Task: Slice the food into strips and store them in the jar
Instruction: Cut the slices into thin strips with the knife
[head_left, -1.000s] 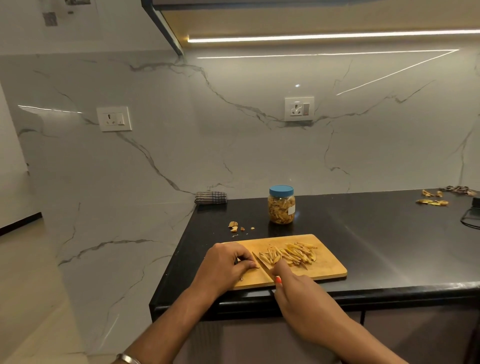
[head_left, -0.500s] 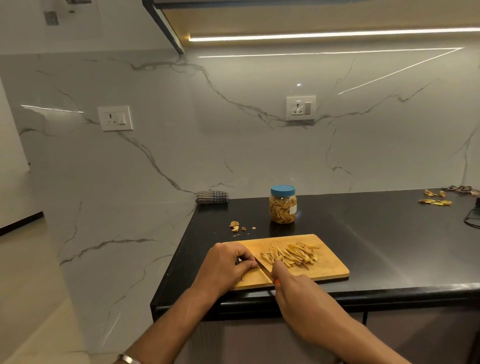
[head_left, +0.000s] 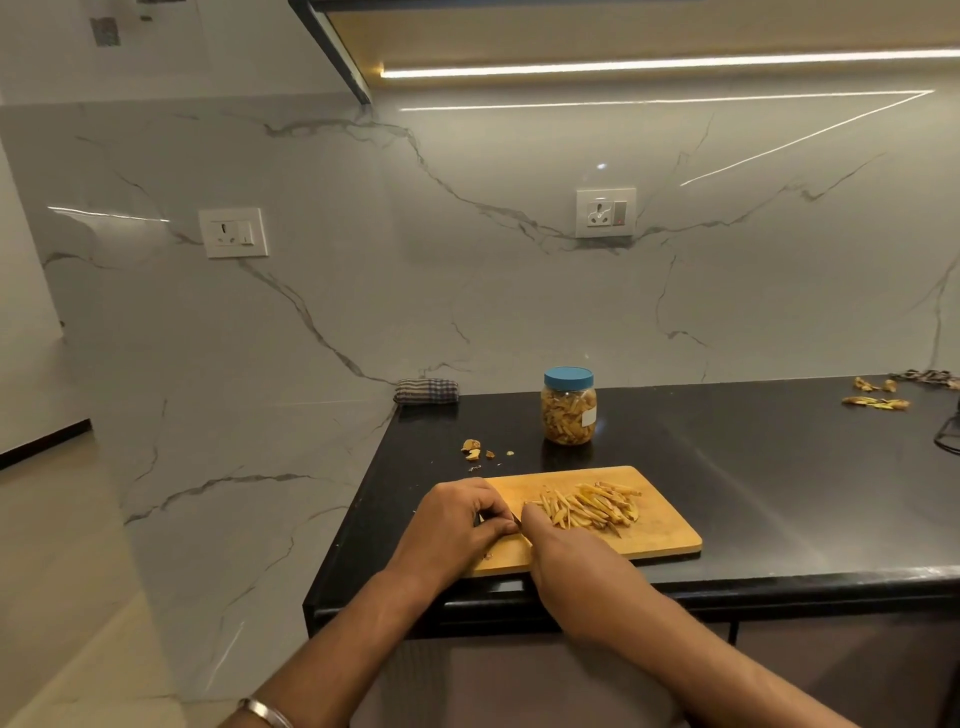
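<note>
So I'm seeing both hands sitting on the near-left end of the cutting board (head_left: 660, 540). Left hand (head_left: 457, 525) fingers are curling around something small, can't tell what. Right hand (head_left: 561, 551) is gripping the knife (head_left: 516, 518). Strips (head_left: 589, 509) are piling mid-board, the lidded jar (head_left: 569, 406) standing behind on the desk (head_left: 779, 467).
</note>
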